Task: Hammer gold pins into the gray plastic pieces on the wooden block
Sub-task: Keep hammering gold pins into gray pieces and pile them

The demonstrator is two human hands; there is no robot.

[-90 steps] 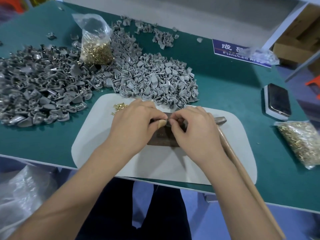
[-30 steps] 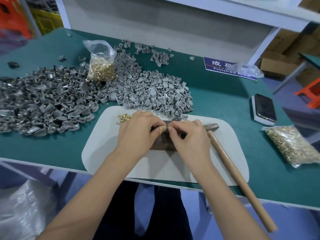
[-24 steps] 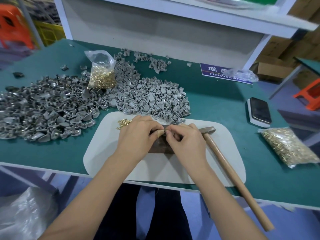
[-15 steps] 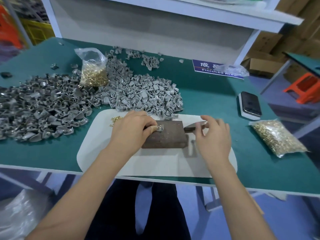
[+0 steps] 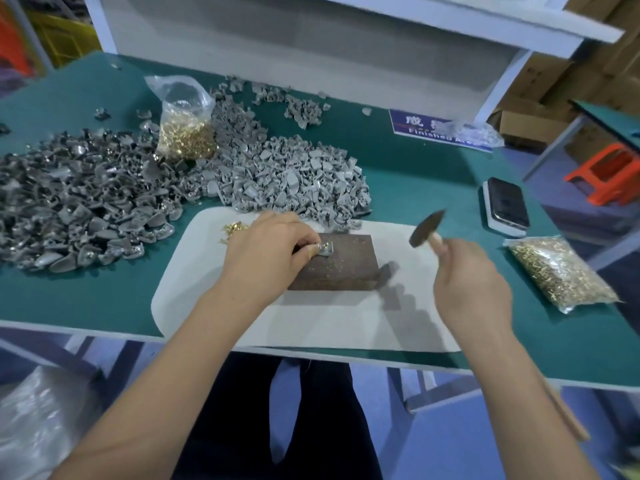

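A dark wooden block [image 5: 341,268] lies on a white mat [image 5: 332,323]. My left hand [image 5: 266,251] pinches a small gray plastic piece [image 5: 326,248] against the block's top left corner. My right hand [image 5: 467,278] grips the wooden handle of a hammer just below its head. The hammer head [image 5: 425,228] is raised in the air to the right of the block. A few loose gold pins [image 5: 232,228] lie on the mat behind my left hand.
Two big heaps of gray plastic pieces [image 5: 287,181] cover the green table's left and middle. An open bag of gold pins [image 5: 185,133] stands between them; another bag of pins [image 5: 561,271] lies at the right. A phone [image 5: 507,204] rests behind it.
My right hand left the gray piece, took the hammer off the mat and lifted it. My left hand stays pinching the piece on the block.
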